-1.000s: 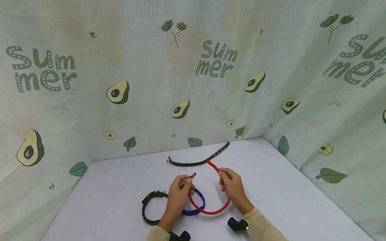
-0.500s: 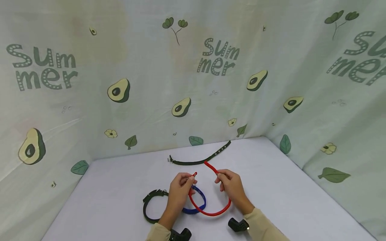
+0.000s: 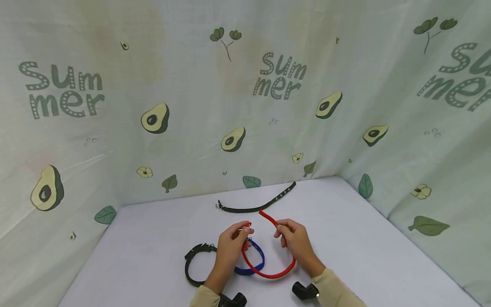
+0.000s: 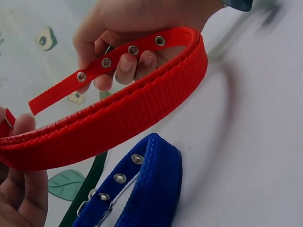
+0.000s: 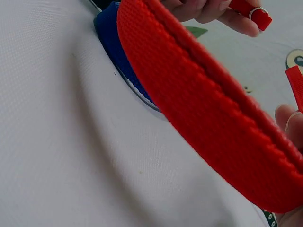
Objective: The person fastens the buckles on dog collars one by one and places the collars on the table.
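Observation:
A red pet collar (image 3: 272, 276), unbuckled, hangs in a curve between both hands above the table. My left hand (image 3: 229, 251) pinches its buckle end; in the right wrist view a metal ring (image 5: 258, 12) shows near the red tip there. My right hand (image 3: 297, 243) pinches the strap near the other end, whose row of metal eyelets (image 4: 106, 62) shows in the left wrist view. The free tip points up and left, toward the left hand. Below the red loop lies a blue collar (image 3: 262, 256), closed into a ring and partly hidden by the left hand.
A dark green collar (image 3: 188, 270), closed into a ring, lies left of the left hand. Farther back, another dark collar (image 3: 241, 210) is stretched out in a shallow curve. A printed curtain (image 3: 192, 106) hangs behind the white table (image 3: 153, 238).
The right hand has shifted slightly left, bringing the strap's free tip nearer the left hand. Both hands keep their hold on the red collar. The head view has turned a little.

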`<state>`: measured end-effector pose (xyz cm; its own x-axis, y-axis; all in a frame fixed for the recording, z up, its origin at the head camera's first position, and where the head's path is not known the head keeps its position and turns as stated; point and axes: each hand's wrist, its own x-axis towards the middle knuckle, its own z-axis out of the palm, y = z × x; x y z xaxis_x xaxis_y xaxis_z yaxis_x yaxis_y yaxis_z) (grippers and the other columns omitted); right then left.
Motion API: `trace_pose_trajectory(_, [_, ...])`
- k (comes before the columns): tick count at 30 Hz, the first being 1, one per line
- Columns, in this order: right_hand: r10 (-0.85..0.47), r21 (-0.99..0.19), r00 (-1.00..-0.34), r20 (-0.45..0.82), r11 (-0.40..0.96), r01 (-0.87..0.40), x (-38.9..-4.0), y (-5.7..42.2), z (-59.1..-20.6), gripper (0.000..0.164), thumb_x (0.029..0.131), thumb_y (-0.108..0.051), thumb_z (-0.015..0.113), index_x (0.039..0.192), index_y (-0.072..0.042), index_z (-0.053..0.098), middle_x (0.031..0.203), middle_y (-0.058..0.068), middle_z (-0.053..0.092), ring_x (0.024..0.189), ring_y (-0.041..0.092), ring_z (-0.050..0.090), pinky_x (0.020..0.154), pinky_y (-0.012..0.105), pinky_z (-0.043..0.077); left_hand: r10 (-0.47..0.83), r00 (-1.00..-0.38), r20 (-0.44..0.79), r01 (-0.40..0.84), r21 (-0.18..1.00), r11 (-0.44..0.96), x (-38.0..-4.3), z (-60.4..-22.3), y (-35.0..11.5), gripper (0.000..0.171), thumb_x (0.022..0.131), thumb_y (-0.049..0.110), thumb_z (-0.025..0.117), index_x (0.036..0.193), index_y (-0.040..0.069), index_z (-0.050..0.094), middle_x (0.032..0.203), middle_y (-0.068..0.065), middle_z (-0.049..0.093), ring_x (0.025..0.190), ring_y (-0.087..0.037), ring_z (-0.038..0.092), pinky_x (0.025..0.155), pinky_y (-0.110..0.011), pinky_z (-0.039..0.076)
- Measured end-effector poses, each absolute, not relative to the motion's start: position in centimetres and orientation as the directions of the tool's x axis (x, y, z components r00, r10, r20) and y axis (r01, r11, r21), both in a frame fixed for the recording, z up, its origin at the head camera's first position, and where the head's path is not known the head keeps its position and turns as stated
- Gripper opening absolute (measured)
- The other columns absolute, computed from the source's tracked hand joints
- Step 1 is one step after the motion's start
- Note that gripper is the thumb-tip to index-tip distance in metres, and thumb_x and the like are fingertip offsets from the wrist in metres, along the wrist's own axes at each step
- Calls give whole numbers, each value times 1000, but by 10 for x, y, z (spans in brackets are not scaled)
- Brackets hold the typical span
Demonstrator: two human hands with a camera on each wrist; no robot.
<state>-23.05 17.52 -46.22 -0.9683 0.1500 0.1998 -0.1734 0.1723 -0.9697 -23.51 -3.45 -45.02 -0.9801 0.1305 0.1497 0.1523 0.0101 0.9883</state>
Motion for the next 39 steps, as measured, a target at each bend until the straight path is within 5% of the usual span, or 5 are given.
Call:
trace_pose_trajectory(15, [105,-966,-973,205,179,-184,-229,170,-462,19,98,-2,55,108,5,69,76,11,66,53,18,53,49,24,44,122,-989,82,82,997,-6,-237,-446,-37,36,98,29,66,132,15,67,103,-11,71,63,-15,55,62,-24,50])
trace_pose_trajectory(31, [40,-964,-978,206,178,-196,-222,164,-463,18,99,-4,56,110,5,68,76,12,66,53,17,54,48,23,43,68,-994,83,83,997,-2,-240,-452,-37,35,104,25,55,131,4,65,112,-15,70,69,-17,59,66,-26,54])
trace_pose_trajectory(39, [-77,-943,-960,270,179,-280,-222,163,-461,20,99,-8,59,110,7,66,77,13,66,54,16,55,47,22,43,86,-992,92,89,995,-39,-240,-451,-38,34,104,27,56,130,6,67,110,-7,72,76,-19,65,65,-26,54])
